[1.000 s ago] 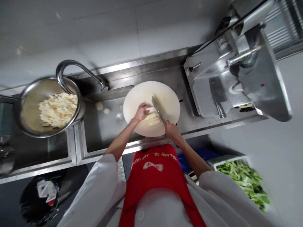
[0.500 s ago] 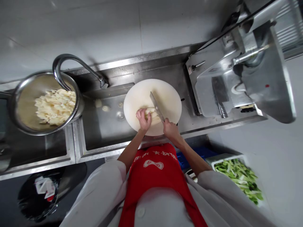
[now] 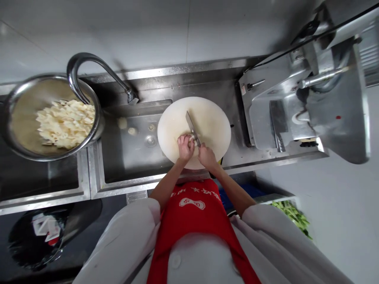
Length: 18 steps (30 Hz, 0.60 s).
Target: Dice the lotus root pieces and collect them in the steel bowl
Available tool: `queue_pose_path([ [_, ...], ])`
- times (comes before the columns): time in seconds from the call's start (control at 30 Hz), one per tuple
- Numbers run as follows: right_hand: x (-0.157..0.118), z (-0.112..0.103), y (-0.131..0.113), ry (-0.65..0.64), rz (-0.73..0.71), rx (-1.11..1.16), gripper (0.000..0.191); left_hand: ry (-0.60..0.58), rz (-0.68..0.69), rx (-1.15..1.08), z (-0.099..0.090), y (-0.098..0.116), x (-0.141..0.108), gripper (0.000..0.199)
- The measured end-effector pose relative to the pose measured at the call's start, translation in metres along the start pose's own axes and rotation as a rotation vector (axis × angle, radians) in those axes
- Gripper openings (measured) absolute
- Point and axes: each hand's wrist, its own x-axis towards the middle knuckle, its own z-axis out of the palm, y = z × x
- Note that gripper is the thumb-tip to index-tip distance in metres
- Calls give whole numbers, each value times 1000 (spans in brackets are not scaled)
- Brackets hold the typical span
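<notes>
A round white cutting board [image 3: 213,122] lies across the right part of the sink. On it my left hand [image 3: 185,148] is curled over a pale piece of food [image 3: 193,139], mostly hidden by the fingers. My right hand [image 3: 206,155] grips the handle of a knife [image 3: 191,123], whose blade points up and to the left, right beside the left fingertips and against the food. The two hands are close together near the board's front edge.
At the left stands a metal pot [image 3: 23,110] of pale slices [image 3: 66,124] under a curved faucet [image 3: 97,60]. Pale pieces [image 3: 132,131] lie in the sink. A metal slicer [image 3: 334,114], with a cleaver [image 3: 278,122] on it, stands right; cut greens [image 3: 293,215] sit low right.
The view has shifted slightly. The knife blade is now closer to my left fingers, and less of the pale food shows between them and the blade.
</notes>
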Motion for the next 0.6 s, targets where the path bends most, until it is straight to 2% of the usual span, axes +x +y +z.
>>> queue_pose_path([
  [0.17,-20,-8,0,51,0,-22,33,213,-122,-24,-11,-1,-7,35],
  [0.23,-24,-3,-3,37,0,-14,33,202,-135,-40,-10,-5,-9,33],
  [0.37,-19,9,-9,-62,-7,8,28,99,-92,-32,-6,-8,-9,33],
  [0.43,-20,9,-9,-50,-17,-10,30,131,-94,-30,-7,-8,-10,32],
  [0.53,-29,5,-10,17,-3,-52,34,259,-144,-51,-10,-6,-14,32],
  [0.6,-33,7,-13,45,7,-46,36,287,-176,-66,-9,-6,-16,32],
])
